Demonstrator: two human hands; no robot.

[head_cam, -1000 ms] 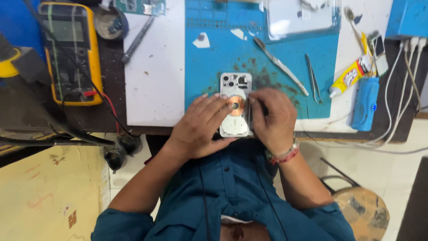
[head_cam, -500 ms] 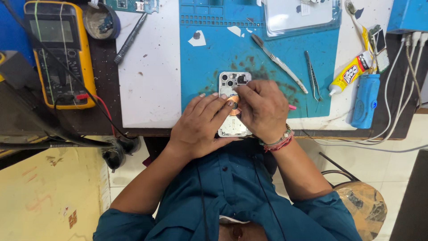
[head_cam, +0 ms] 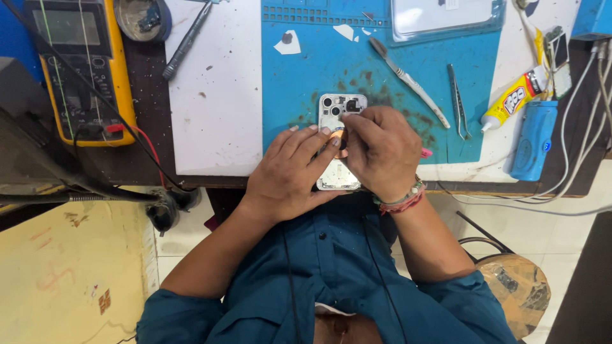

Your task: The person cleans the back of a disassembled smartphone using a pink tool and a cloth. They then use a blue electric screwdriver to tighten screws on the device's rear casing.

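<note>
A white phone back housing (head_cam: 333, 107) with camera cutouts and a copper coil ring (head_cam: 342, 141) lies on the blue work mat (head_cam: 299, 83) at the table's near edge. My left hand (head_cam: 288, 175) rests on its left side, fingers spread over the coil and holding the housing down. My right hand (head_cam: 384, 151), with a bracelet at the wrist, covers the housing's right side. Its thumb and fingertips are pinched together on the housing just below the camera cutouts. What they pinch is hidden. The housing's lower half is mostly covered by both hands.
A metal spudger (head_cam: 408, 79) and tweezers (head_cam: 459, 102) lie on the mat to the right. A yellow glue tube (head_cam: 515, 99), a blue device (head_cam: 535, 140) and cables (head_cam: 593, 95) sit further right. A yellow multimeter (head_cam: 83, 70), a screwdriver (head_cam: 185, 41) and a white sheet (head_cam: 217, 95) lie left.
My right hand has moved from the housing's right edge up over its top, fingers now pinched near the camera cutouts. My left hand has stayed on the coil area.
</note>
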